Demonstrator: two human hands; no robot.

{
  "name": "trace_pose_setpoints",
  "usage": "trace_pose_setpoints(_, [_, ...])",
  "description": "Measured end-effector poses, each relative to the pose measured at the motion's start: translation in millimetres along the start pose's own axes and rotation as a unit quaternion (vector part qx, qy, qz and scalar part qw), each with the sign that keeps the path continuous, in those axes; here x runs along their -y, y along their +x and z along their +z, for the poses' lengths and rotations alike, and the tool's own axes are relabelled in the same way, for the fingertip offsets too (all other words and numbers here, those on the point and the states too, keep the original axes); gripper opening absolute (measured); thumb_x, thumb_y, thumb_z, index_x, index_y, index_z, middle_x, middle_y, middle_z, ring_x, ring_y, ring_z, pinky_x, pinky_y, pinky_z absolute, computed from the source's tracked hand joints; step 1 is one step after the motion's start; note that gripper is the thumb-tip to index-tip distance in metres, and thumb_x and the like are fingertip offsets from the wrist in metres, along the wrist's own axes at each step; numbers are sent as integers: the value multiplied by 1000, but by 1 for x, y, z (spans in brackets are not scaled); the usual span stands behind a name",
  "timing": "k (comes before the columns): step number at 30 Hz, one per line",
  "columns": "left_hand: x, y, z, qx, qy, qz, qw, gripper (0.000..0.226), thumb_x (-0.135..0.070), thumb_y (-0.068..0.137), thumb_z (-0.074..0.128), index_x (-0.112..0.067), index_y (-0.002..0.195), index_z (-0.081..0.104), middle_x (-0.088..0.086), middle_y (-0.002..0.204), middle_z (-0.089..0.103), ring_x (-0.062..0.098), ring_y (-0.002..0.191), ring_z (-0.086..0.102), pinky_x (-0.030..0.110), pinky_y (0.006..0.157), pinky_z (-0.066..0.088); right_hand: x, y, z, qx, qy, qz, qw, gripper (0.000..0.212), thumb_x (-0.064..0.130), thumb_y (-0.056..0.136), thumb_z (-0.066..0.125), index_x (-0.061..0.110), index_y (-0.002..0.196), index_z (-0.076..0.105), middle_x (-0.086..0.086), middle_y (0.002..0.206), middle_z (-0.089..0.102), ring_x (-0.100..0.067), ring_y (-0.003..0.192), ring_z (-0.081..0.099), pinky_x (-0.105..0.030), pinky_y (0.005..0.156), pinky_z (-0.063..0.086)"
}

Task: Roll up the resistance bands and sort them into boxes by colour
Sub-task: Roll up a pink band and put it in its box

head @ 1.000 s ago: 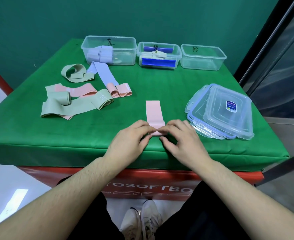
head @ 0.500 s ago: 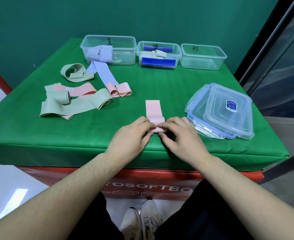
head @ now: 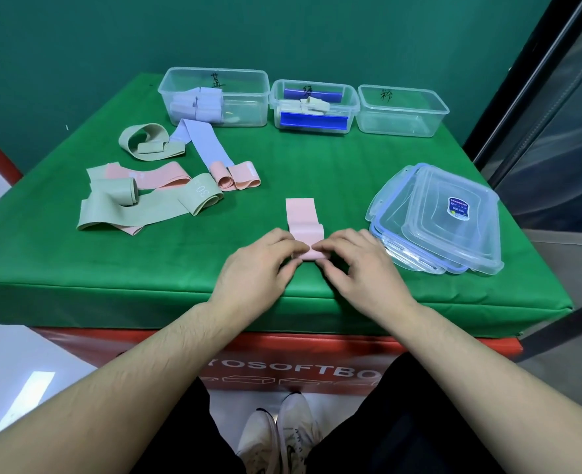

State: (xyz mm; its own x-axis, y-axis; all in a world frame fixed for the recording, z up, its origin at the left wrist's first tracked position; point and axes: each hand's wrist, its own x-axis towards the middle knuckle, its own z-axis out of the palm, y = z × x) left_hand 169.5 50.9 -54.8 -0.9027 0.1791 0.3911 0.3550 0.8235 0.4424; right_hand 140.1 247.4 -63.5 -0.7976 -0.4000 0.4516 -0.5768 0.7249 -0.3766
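Observation:
A pink resistance band [head: 302,217] lies flat on the green table near the front edge, its near end rolled up. My left hand [head: 255,268] and my right hand [head: 361,268] pinch that roll from either side with fingertips. At the back stand three clear boxes: the left box [head: 248,97] holds lilac rolls, the middle box [head: 349,107] holds blue bands and a pale green roll, the right box [head: 433,114] holds nothing. Loose bands lie at the left: pale green bands [head: 139,210], pink bands [head: 238,176] and a lilac band [head: 204,145].
A stack of clear lids [head: 443,220] with blue seals sits right of my right hand, close to the table's right edge. The green table's [head: 351,172] front edge runs just under my wrists. A dark frame stands at the far right.
The roll has grown and moved slightly away from me, so less flat pink band shows. Both hands have advanced with it.

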Motion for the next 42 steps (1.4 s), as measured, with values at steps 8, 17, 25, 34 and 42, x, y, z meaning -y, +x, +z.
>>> trace_pose_setpoints(8, [1,-27,0,-40,-42,42,997,11,-27,90,70,-25,100,72,-15,101,66,-1,84,56,19,69,47,8,-26,-7,-7,1,-24,1000,25,39,95,56,27,112,69,13,101,60,-15,89,50,-36,81,44])
trace_pose_setpoints(17, [1,-29,-2,-24,-36,30,999,17,-34,92,67,-27,107,72,-15,102,66,2,84,56,23,68,49,13,-27,-9,-4,-5,-18,1000,28,39,89,58,27,112,70,11,104,58,-16,93,48,-37,83,44])
trace_pose_setpoints(25, [-1,-27,-1,-7,-47,14,999,24,-30,91,68,-23,114,70,-14,108,60,-16,69,43,15,66,36,11,-18,-8,19,16,-26,999,23,38,90,61,27,108,70,13,100,60,-15,88,50,-40,81,46])
trace_pose_setpoints(34, [-1,-19,-2,-3,-33,19,999,18,-26,91,69,-24,109,70,-13,107,62,-1,78,43,29,69,51,6,-11,-6,20,33,-14,999,30,42,89,57,28,110,71,13,102,61,-12,91,47,-33,83,42])
trace_pose_setpoints(42, [-2,-14,-3,20,-23,6,1000,22,-32,95,60,-28,116,67,-16,112,58,9,85,59,32,75,52,3,-15,-3,15,23,-15,1000,29,41,88,58,31,114,67,14,105,58,-14,93,50,-37,85,44])
